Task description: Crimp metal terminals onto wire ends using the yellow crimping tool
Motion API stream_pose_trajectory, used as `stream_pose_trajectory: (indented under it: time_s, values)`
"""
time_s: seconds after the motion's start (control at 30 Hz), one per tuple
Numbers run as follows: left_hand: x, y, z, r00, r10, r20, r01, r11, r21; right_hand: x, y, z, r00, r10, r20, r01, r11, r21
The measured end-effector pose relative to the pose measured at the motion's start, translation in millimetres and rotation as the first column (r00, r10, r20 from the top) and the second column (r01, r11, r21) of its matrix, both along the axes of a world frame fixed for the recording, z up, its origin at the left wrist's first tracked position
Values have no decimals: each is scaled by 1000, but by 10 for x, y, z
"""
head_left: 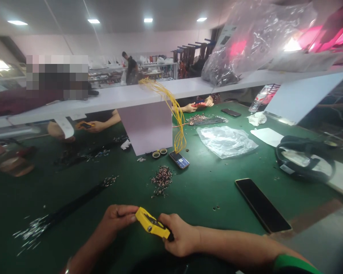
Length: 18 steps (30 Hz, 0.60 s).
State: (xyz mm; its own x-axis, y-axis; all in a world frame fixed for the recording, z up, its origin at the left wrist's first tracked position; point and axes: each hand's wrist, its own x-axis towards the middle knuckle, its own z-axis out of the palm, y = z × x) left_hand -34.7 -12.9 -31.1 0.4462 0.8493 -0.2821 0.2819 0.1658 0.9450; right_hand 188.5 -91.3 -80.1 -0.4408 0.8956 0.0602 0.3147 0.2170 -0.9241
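Note:
My right hand [181, 234] is wrapped around a yellow hand tool with black handles [152, 225], which looks like a wire stripper or crimper. At the tool's far end, my left hand [119, 220] has thumb and fingers pinched together, close against its head. Whatever the left fingers hold is too small to make out. Beyond the tool lies a pile of small copper-coloured and dark bits [162, 179]. To the left, a bundle of black wires [74, 201] with pale metal ends stretches across the green tabletop [200, 198].
A large phone [261, 205] lies at right, beside a black headband-like device [303, 160]. A keypad phone [179, 160], yellow wires [180, 129], tape rolls [159, 153] and a plastic bag [225, 141] lie farther back. Co-workers' hands [98, 125] hold tools under the white shelf [108, 98].

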Motion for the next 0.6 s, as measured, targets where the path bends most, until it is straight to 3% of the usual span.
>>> stream_pose_trajectory:
  time_s: [0.23, 0.43, 0.5, 0.6]
  values:
    - [84, -44, 105, 997, 81, -8, -81, 997, 14, 11, -7, 25, 1000, -26, -6, 26, 999, -43]
    - [90, -104, 241, 998, 69, -6, -69, 997, -16, 16, -99, 308, 979, -15, -205, -32, 974, -224]
    - [50, -153, 198, 999, 54, 2, -54, 996, -67, 28, -132, 379, 947, -7, -320, -118, 922, -370]
    - [-21, -259, 67, 999, 48, 25, -43, 983, -180, 47, -165, 391, 893, -44, -448, -253, 774, -580]
